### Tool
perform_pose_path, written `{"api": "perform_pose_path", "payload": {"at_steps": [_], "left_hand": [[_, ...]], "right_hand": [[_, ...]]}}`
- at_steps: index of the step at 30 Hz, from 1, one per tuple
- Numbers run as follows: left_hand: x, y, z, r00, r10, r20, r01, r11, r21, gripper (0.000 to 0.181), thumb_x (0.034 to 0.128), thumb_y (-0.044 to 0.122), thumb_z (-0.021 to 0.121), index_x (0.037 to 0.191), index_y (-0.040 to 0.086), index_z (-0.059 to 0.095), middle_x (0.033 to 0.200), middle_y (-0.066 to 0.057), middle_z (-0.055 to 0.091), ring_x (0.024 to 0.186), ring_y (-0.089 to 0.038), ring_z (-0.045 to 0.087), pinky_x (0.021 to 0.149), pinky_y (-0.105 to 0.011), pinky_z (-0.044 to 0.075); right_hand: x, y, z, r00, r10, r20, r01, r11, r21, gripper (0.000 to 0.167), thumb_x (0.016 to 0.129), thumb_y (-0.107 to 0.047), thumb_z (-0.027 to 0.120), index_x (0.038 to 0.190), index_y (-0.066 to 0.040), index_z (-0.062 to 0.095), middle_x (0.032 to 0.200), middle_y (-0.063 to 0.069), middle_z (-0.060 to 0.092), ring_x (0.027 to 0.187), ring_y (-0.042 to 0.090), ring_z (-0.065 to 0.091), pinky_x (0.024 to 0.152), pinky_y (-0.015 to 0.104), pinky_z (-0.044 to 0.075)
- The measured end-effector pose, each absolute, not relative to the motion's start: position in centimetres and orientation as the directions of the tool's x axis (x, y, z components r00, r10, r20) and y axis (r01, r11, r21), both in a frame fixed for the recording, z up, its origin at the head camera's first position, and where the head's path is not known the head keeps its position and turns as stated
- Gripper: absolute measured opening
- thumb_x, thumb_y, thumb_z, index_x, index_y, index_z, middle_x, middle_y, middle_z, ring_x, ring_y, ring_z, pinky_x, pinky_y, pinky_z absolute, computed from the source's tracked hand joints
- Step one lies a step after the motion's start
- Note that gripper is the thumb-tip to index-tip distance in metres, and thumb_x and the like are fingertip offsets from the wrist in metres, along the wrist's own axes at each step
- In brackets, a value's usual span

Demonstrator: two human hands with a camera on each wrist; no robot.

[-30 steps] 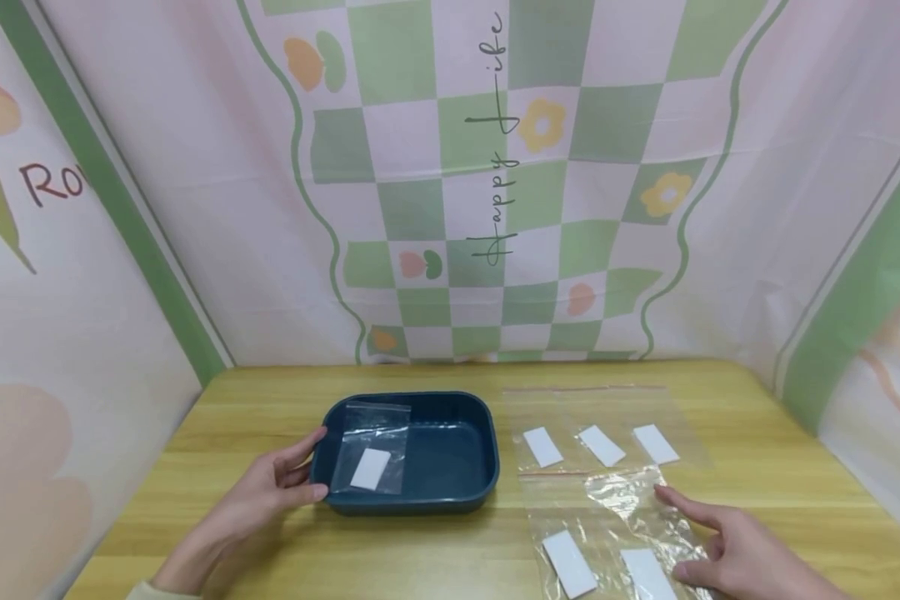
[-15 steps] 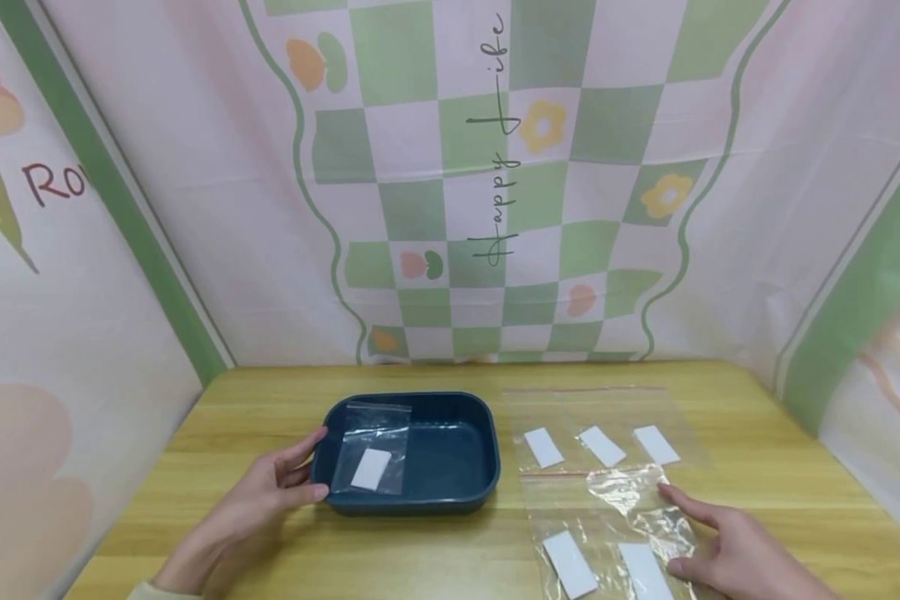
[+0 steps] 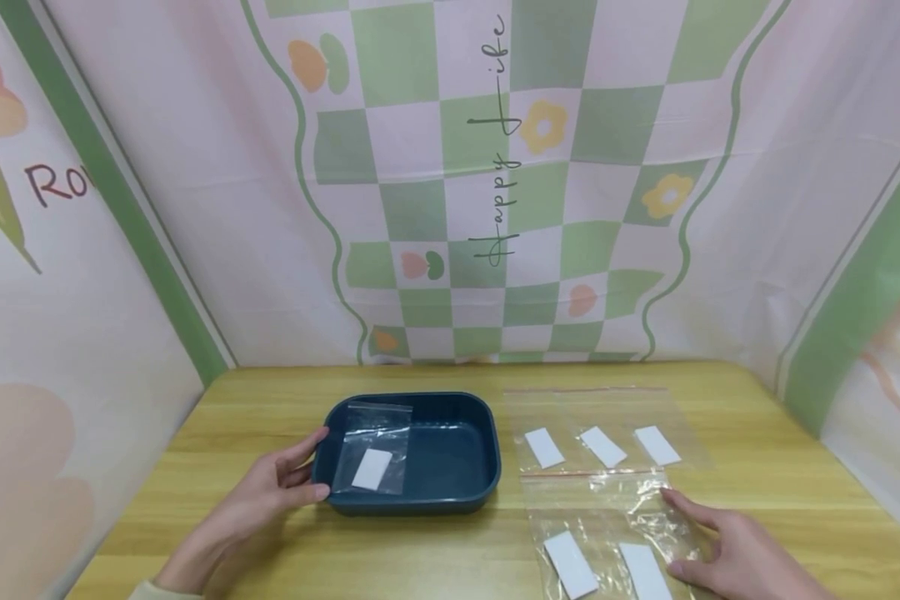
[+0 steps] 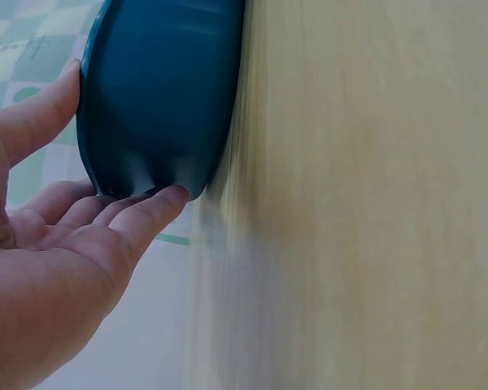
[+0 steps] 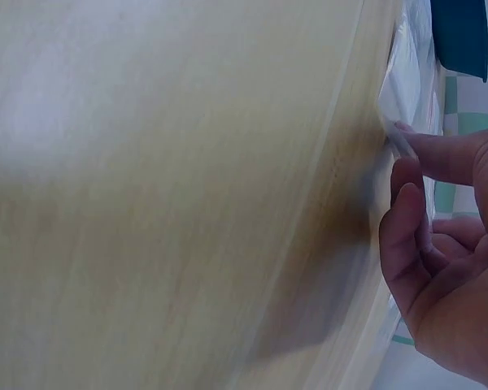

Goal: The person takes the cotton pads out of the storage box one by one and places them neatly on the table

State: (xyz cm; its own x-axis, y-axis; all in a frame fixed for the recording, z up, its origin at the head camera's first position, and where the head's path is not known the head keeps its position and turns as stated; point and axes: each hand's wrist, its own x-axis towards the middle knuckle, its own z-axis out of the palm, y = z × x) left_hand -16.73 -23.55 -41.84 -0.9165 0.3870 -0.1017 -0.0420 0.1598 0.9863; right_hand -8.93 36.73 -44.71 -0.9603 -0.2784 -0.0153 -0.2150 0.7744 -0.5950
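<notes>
My left hand point(image 3: 258, 498) grips the left end of a dark blue rectangular box point(image 3: 450, 506). In the left wrist view, the thumb lies at the rim and the fingers bear on the outer wall. Inside the box, on its left side, is a small clear zip bag point(image 3: 352, 454) with a white rectangle. With thumb and fingers, my right hand point(image 3: 738, 550) pinches the right edge of a clear zip bag point(image 3: 648, 508) in the front row at lower right; its white rectangle shows. The right wrist view shows the film between the fingertips.
To the left of the pinched bag lies another clear bag with a white rectangle point(image 3: 570, 565). Several more clear bags point(image 3: 600, 408) form a row behind, each with a white rectangle. A patterned cloth point(image 3: 472, 208) hangs behind the wooden table point(image 3: 217, 433).
The pinched bag's right edge and my right hand have shifted slightly, and the bag lies flatter with less crumpling at its top. My left hand and the box stay in place.
</notes>
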Motion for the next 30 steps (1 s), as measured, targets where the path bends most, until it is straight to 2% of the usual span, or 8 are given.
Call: {"api": "perform_pose_path", "payload": {"at_steps": [6,16,18,20,22,24,25,30], "left_hand": [[-16.8,-23.6,-41.9,-0.913,0.396,-0.094,-0.038,0.148,0.988,0.086,0.0967,0.007,0.077,0.165,-0.001,0.024,0.169,-0.027,0.014,0.146,-0.053,0.032,0.107,-0.034,0.050],[-16.8,-23.7,-42.0,-0.914,0.398,-0.080,-0.021,0.152,0.988,0.087,0.0965,0.008,0.077,0.165,-0.001,0.024,0.169,-0.027,0.014,0.146,-0.054,0.032,0.107,-0.033,0.050],[-16.8,-23.6,-42.0,-0.915,0.395,-0.085,-0.026,0.153,0.988,0.087,0.0966,0.008,0.077,0.165,-0.001,0.024,0.169,-0.027,0.014,0.146,-0.054,0.032,0.107,-0.034,0.050],[-16.7,-23.6,-42.0,-0.915,0.393,-0.088,-0.030,0.151,0.988,0.086,0.0967,0.008,0.077,0.165,-0.001,0.024,0.169,-0.027,0.014,0.146,-0.054,0.032,0.107,-0.034,0.050],[-16.7,-23.6,-42.0,-0.915,0.393,-0.090,-0.034,0.148,0.988,0.086,0.0968,0.008,0.077,0.165,-0.001,0.024,0.169,-0.027,0.013,0.146,-0.054,0.031,0.107,-0.034,0.050],[-16.7,-23.6,-42.0,-0.915,0.394,-0.090,-0.035,0.146,0.989,0.087,0.0967,0.007,0.077,0.165,-0.002,0.024,0.169,-0.028,0.013,0.146,-0.054,0.031,0.106,-0.034,0.050],[-16.7,-23.6,-42.0,-0.914,0.396,-0.090,-0.034,0.145,0.989,0.087,0.0968,0.007,0.077,0.165,-0.002,0.024,0.169,-0.027,0.013,0.146,-0.054,0.031,0.106,-0.034,0.050],[-16.8,-23.7,-42.1,-0.914,0.398,-0.084,-0.028,0.145,0.989,0.086,0.0973,0.005,0.075,0.165,-0.002,0.023,0.169,-0.028,0.014,0.146,-0.054,0.032,0.106,-0.033,0.050]], "right_hand": [[-8.8,36.6,-44.4,-0.973,-0.216,-0.075,-0.133,0.801,-0.583,0.097,0.080,-0.031,0.092,0.154,0.008,0.044,0.090,0.017,0.069,0.041,0.003,0.040,0.040,0.027,0.045],[-8.8,36.8,-43.6,-0.978,-0.204,0.036,-0.190,0.818,-0.543,0.087,0.078,-0.026,0.093,0.148,0.005,0.053,0.131,0.045,0.058,0.040,0.000,0.033,0.042,0.027,0.046],[-9.0,36.5,-43.1,-0.974,-0.197,0.115,-0.228,0.826,-0.515,0.080,0.075,-0.021,0.094,0.143,0.004,0.060,0.123,0.039,0.065,0.040,-0.002,0.030,0.040,0.026,0.043],[-9.4,36.1,-42.4,-0.956,-0.204,0.211,-0.284,0.825,-0.488,0.069,0.074,-0.016,0.094,0.134,0.003,0.066,0.093,0.020,0.074,0.040,-0.006,0.026,0.034,0.023,0.038],[-9.9,35.3,-41.3,-0.944,-0.201,0.263,-0.305,0.838,-0.453,0.060,0.074,-0.013,0.094,0.128,0.001,0.072,0.062,-0.005,0.059,0.040,-0.007,0.024,0.033,0.021,0.034],[-10.5,34.1,-39.9,-0.932,-0.203,0.299,-0.319,0.851,-0.417,0.050,0.075,-0.013,0.093,0.121,-0.003,0.076,0.051,-0.017,0.035,0.041,-0.007,0.022,0.033,0.020,0.031],[-10.7,33.4,-39.0,-0.936,-0.200,0.289,-0.310,0.859,-0.407,0.047,0.077,-0.015,0.092,0.120,-0.005,0.077,0.050,-0.018,0.029,0.042,-0.006,0.023,0.034,0.020,0.031],[-12.7,29.5,-34.9,-0.940,-0.272,0.207,-0.335,0.858,-0.390,0.035,0.085,-0.022,0.088,0.117,-0.009,0.080,0.083,-0.004,0.074,0.044,0.003,0.031,0.043,0.025,0.035]]}}
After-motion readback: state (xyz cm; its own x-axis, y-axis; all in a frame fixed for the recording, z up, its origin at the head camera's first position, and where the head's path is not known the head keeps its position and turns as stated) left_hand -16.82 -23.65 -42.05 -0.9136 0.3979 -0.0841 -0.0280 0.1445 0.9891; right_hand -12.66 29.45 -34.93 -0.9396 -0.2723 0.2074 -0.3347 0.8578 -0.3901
